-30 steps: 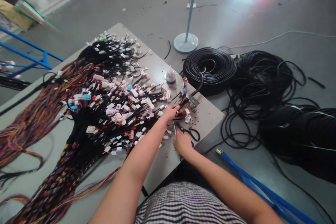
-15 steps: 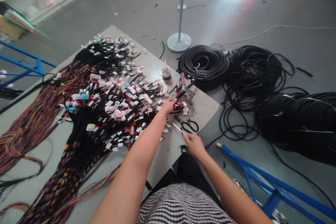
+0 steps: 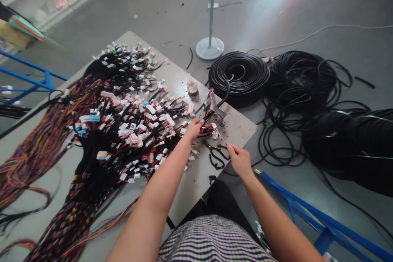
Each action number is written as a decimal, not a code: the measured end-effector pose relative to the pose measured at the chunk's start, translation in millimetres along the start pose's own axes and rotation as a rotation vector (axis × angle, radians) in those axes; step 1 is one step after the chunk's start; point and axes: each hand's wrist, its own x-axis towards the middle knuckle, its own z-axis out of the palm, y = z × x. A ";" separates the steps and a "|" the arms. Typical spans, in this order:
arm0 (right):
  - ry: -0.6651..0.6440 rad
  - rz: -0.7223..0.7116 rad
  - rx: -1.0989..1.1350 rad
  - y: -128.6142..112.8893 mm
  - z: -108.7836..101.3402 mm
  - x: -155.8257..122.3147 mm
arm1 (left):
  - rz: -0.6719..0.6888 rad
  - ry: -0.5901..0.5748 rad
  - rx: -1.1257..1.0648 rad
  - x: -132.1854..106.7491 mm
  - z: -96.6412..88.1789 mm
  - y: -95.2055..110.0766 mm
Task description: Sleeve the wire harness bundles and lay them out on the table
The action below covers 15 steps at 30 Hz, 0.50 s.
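Observation:
My left hand (image 3: 194,128) is closed around a bundle of wires (image 3: 208,104) near the table's corner. Coloured strands and black sleeving rise beyond its fingers, beside a flat grey metal piece (image 3: 218,110). White connectors (image 3: 214,130) hang just right of that grip. My right hand (image 3: 240,159) pinches a thin pale stick-like thing (image 3: 223,139), its far end close to those connectors; its kind is unclear. Between the hands, black-handled scissors (image 3: 217,160) lie on the table with their loops apart. A small clear squeeze bottle (image 3: 192,86) with dark contents stands behind the left hand.
Large heaps of wire harnesses (image 3: 138,120) with white connectors cover the table's left side. Coils of black tubing (image 3: 238,75) lie on the floor past the table's corner. A pole on a round base (image 3: 209,49) stands behind. A blue metal frame (image 3: 307,211) is at right.
My right hand has moved up and right, bringing the pale stick near the connectors. The scissors have shifted on the table, their loops wider apart. My left hand keeps its grip.

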 end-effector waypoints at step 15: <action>-0.323 0.225 0.217 -30.9 17.3 51.0 | -0.023 -0.022 -0.014 -7.4 -2.2 3.0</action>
